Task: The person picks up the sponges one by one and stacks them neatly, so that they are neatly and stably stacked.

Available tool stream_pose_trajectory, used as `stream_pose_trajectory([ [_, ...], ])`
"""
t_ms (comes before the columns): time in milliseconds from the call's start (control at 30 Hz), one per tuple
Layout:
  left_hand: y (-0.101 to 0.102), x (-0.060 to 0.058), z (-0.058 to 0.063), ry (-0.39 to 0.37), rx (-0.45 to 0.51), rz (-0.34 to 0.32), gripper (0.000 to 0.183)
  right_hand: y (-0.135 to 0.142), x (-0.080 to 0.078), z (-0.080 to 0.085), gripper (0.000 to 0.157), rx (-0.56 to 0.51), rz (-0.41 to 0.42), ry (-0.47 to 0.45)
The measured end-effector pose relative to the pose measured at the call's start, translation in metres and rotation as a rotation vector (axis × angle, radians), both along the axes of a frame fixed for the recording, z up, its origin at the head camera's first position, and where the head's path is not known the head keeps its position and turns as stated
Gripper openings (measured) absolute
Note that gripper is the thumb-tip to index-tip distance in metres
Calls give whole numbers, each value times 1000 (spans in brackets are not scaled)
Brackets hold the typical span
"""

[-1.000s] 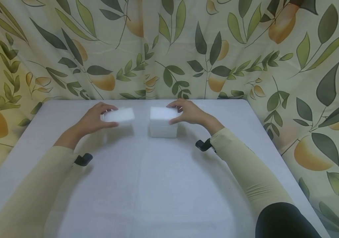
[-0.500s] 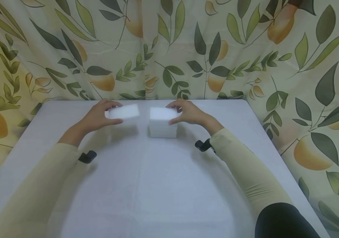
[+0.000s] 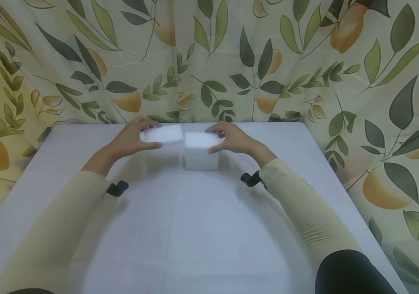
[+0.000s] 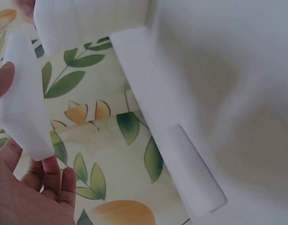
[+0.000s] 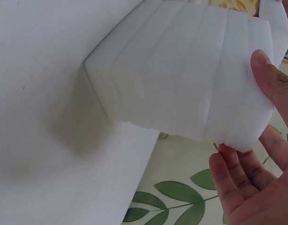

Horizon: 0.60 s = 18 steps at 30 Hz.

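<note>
My left hand (image 3: 130,136) holds a white sponge block (image 3: 163,134) above the table, thumb on the near side and fingers on the far side. Its right end is right at the top left edge of a stack of several like sponges (image 3: 200,162). Around the upper right of that stack, my right hand (image 3: 236,139) grips the top sponge with thumb and fingers. In the right wrist view, the stacked layers (image 5: 181,75) show as seams, the thumb pressing near the top. Another sponge (image 4: 198,173) lies flat on the table in the left wrist view.
A white cloth covers the table (image 3: 194,228). Right behind its far edge hangs a curtain (image 3: 209,61) printed with leaves and orange fruit. Dark wrist mounts (image 3: 118,188) stick out at both sleeves.
My left hand has carried its sponge to the right and a little upward, up close to the stack. The right hand and the stack have stayed in place.
</note>
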<state>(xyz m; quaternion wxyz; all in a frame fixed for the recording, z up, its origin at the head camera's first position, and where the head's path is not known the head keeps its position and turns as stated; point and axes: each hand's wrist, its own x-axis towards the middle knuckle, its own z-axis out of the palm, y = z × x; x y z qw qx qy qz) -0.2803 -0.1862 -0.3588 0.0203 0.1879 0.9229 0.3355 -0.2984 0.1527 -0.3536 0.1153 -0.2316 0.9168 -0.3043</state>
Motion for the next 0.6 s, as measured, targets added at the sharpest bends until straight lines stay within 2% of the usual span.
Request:
stream_pose_trajectory([
  [600, 19, -4, 2, 13, 32, -34, 65, 1, 0, -3, 69, -11, 2, 34],
])
